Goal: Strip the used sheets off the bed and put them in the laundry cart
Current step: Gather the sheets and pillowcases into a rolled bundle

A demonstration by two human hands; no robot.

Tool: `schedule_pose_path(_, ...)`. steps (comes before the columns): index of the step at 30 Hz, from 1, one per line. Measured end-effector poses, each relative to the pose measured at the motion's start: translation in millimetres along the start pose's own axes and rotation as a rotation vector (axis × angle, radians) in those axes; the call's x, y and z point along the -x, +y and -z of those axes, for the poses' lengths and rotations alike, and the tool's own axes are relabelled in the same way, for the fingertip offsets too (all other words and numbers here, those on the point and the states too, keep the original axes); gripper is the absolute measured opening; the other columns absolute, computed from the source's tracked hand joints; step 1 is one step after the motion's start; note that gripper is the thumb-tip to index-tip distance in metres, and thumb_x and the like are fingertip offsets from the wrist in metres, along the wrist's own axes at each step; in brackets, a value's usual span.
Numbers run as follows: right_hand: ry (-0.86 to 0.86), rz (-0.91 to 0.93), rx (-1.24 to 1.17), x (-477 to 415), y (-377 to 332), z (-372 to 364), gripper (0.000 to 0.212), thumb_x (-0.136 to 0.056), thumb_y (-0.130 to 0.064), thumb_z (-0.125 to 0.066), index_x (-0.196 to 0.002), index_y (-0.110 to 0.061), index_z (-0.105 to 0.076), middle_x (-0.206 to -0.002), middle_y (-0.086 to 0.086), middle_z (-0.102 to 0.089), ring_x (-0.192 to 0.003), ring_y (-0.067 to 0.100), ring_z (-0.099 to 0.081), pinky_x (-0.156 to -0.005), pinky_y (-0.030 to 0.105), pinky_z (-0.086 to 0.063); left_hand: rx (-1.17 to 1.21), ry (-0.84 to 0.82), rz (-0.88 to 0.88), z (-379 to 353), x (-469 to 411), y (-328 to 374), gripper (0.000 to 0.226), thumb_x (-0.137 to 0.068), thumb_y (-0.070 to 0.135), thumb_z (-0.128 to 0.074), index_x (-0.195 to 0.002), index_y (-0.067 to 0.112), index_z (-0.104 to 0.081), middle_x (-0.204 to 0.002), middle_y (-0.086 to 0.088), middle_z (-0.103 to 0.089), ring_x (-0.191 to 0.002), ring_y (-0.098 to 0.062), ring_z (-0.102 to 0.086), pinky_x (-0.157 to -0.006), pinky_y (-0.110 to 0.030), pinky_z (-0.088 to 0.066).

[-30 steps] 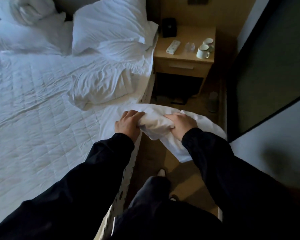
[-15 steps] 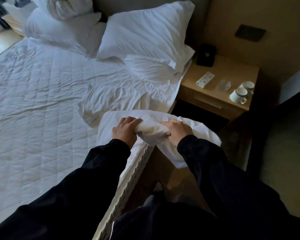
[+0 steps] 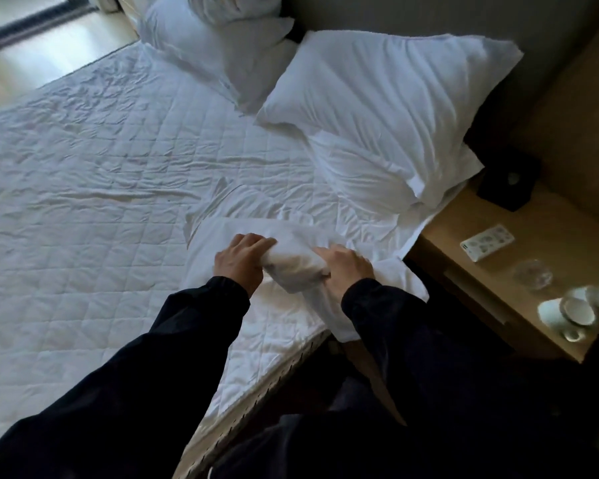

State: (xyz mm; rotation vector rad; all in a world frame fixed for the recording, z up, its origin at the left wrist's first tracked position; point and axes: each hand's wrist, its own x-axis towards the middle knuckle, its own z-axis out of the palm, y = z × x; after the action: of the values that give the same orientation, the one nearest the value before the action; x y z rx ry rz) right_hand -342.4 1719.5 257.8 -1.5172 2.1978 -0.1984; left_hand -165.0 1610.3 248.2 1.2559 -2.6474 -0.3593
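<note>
Our left hand (image 3: 241,262) and right hand (image 3: 343,271) still clutch the bunched sheet (image 3: 294,262), now over the bed (image 3: 83,219) edge; loose linen (image 3: 274,205) just beyond them likely gets gathered next.

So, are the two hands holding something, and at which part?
Yes. Both grip the white sheet at its gathered part: left hand on one end of the bunch, right hand on the other.

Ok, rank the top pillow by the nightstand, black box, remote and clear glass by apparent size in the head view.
1. top pillow, by far.
2. black box.
3. remote and clear glass: too alike to rank.
</note>
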Motion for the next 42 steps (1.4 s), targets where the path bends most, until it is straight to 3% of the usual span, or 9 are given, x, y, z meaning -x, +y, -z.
schedule_pose_path(4, -0.020, 0.030, 0.028, -56.1, 0.2, 10.1, 0.055, -0.088, -0.016, -0.051, -0.139, -0.037, -0.042, -0.129, 0.006, -0.051, -0.117, 0.033, -0.050, -0.092, 0.041, -0.041, -0.015, 0.022, 0.003, -7.6, -45.1, -18.7, 0.058, -0.055, -0.009, -0.068, -0.104, 0.022, -0.071, -0.098, 0.000, -0.071, -0.090, -0.030, -0.065, -0.064, -0.035, -0.049)
schedule_pose_path(17, 0.089, -0.103, 0.097, -192.0, -37.9, -21.5, 0.048, -0.093, -0.015, -0.048, -0.138, -0.032, -0.040, -0.139, 0.008, -0.041, -0.121, 0.032, -0.041, -0.092, 0.046, -0.036, -0.148, -0.040, -0.134, -39.0, -171.3, -115.6, 0.057, -0.059, 0.008, -0.071, -0.107, 0.035, -0.058, -0.100, 0.005, -0.072, -0.083, -0.024, -0.067, -0.069, -0.033, -0.046)
schedule_pose_path(21, -0.034, -0.169, 0.097, -220.1, -54.1, -65.5, 0.052, -0.099, -0.011, -0.036, -0.145, -0.032, -0.028, -0.158, 0.011, -0.012, -0.139, 0.040, -0.022, -0.106, 0.057, -0.027, -0.223, -0.094, -0.173, -70.6, -188.1, -156.7, 0.062, -0.054, 0.011, -0.061, -0.111, 0.033, -0.047, -0.106, -0.007, -0.070, -0.088, -0.029, -0.068, -0.072, -0.042, -0.049)
schedule_pose_path(25, -0.138, -0.186, 0.090, -227.0, -61.3, -111.6, 0.052, -0.100, -0.015, -0.024, -0.150, -0.027, -0.021, -0.160, 0.014, -0.001, -0.144, 0.044, -0.008, -0.106, 0.065, -0.020, -0.329, -0.482, -0.004, -107.5, -182.0, -186.4, 0.078, -0.081, 0.008, -0.054, -0.144, 0.037, -0.018, -0.154, -0.011, -0.024, -0.140, -0.028, -0.028, -0.106, -0.046, -0.026)
schedule_pose_path(28, -0.340, -0.122, 0.184, -224.7, -53.5, -132.7, 0.070, -0.096, -0.034, -0.046, -0.152, -0.024, -0.004, -0.158, 0.014, 0.010, -0.142, 0.044, -0.001, -0.105, 0.065, -0.017, -0.292, -0.719, 0.036, -126.1, -173.2, -195.6, 0.098, -0.079, 0.026, -0.061, -0.151, 0.030, 0.006, -0.159, -0.012, 0.006, -0.147, -0.029, 0.000, -0.115, -0.047, -0.009)
schedule_pose_path(31, -0.388, -0.043, 0.194, -229.2, -48.6, -131.3, 0.078, -0.086, -0.063, -0.039, -0.148, -0.022, -0.017, -0.153, 0.013, -0.002, -0.135, 0.041, -0.013, -0.103, 0.061, -0.022, -0.211, -0.866, 0.063, -131.0, -173.2, -195.5, 0.104, -0.077, 0.038, -0.060, -0.151, 0.023, 0.012, -0.156, -0.017, 0.019, -0.146, -0.032, 0.012, -0.116, -0.052, 0.001)
schedule_pose_path(35, -0.159, -0.039, 0.173, -265.9, -41.0, -114.2, 0.054, -0.091, -0.060, -0.038, -0.136, -0.029, -0.038, -0.148, 0.014, -0.020, -0.131, 0.035, -0.024, -0.101, 0.055, -0.027, -0.043, -0.770, 0.174, -132.7, -183.6, -189.9, 0.103, -0.064, 0.068, -0.025, -0.151, 0.026, 0.012, -0.157, -0.014, 0.019, -0.146, -0.028, 0.015, -0.115, -0.052, 0.007)
schedule_pose_path(39, -0.234, -0.080, 0.221, -299.2, -22.8, -115.7, 0.078, -0.087, -0.068, -0.043, -0.148, -0.046, 0.001, -0.155, 0.012, 0.025, -0.143, 0.039, 0.019, -0.107, 0.069, -0.002, -0.113, -0.592, 0.191, -154.0, -189.9, -186.4, 0.082, -0.086, 0.073, -0.026, -0.148, 0.037, 0.014, -0.156, -0.008, 0.025, -0.145, -0.031, 0.016, -0.109, -0.066, 0.004)
schedule_pose_path(42, -0.265, -0.119, 0.197, -304.2, -9.5, -125.2, 0.089, -0.080, -0.079, -0.039, -0.147, -0.046, 0.009, -0.153, 0.014, 0.032, -0.141, 0.041, 0.025, -0.106, 0.072, 0.005, -0.144, -0.578, 0.196, -165.9, -190.2, -188.5, 0.078, -0.085, 0.076, -0.023, -0.145, 0.045, 0.017, -0.155, -0.003, 0.030, -0.144, -0.030, 0.021, -0.105, -0.072, 0.005)
